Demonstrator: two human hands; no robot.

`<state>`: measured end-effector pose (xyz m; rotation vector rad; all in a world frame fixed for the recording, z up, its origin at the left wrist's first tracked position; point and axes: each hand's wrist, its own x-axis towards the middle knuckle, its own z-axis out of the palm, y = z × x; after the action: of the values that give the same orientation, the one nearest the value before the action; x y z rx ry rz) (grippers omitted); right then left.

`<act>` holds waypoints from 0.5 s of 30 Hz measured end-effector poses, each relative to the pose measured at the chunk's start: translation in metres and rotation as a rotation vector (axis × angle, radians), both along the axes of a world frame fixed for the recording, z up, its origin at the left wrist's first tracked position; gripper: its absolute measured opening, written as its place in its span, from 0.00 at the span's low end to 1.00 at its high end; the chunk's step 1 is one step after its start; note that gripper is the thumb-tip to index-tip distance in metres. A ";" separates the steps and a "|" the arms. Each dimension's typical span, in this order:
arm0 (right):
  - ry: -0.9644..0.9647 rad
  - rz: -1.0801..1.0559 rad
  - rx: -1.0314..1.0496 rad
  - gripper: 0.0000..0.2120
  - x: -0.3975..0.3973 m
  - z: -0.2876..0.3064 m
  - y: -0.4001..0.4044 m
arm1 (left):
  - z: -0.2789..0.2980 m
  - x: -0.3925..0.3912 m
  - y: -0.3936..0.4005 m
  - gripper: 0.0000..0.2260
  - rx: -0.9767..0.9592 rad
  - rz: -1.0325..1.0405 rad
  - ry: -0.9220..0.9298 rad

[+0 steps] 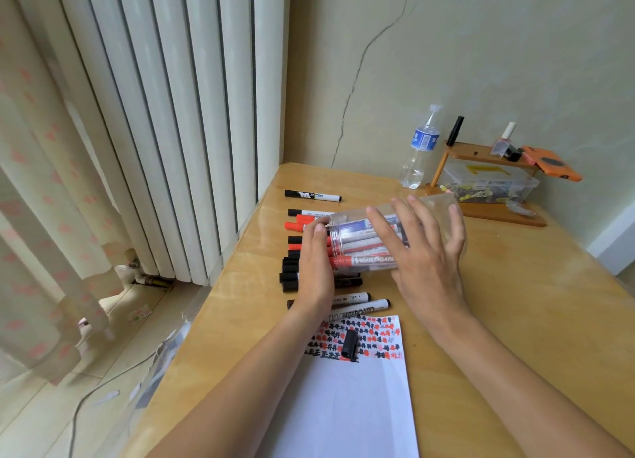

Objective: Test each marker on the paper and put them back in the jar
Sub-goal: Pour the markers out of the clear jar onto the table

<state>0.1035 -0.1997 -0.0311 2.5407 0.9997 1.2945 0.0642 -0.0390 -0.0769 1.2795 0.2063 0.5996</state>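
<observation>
Head view: right hand [424, 251] spread over the tipped jar [364, 241]; left hand [314, 261], fingers straight, presses markers [292, 268] at its mouth.

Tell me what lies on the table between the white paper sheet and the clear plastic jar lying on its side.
In the head view, two white whiteboard markers with black caps lie between the paper and the jar.

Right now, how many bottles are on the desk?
1: a clear water bottle with a blue label, standing upright at the far edge by the wall, left of the wooden rack. None seem hidden.
</observation>
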 end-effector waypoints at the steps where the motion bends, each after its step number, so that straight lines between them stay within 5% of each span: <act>1: -0.003 0.013 0.009 0.51 0.000 0.000 0.001 | 0.001 -0.001 -0.001 0.16 0.061 0.080 -0.004; 7: 0.060 0.055 0.054 0.54 -0.001 0.001 -0.003 | 0.000 -0.003 0.000 0.14 0.395 0.403 -0.005; 15: 0.174 0.078 0.131 0.55 0.004 -0.013 -0.015 | -0.006 0.007 0.009 0.11 0.441 0.356 0.034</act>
<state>0.1073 -0.2143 -0.0439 2.7805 1.0902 1.2124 0.0710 -0.0301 -0.0830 1.6960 0.3473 0.9648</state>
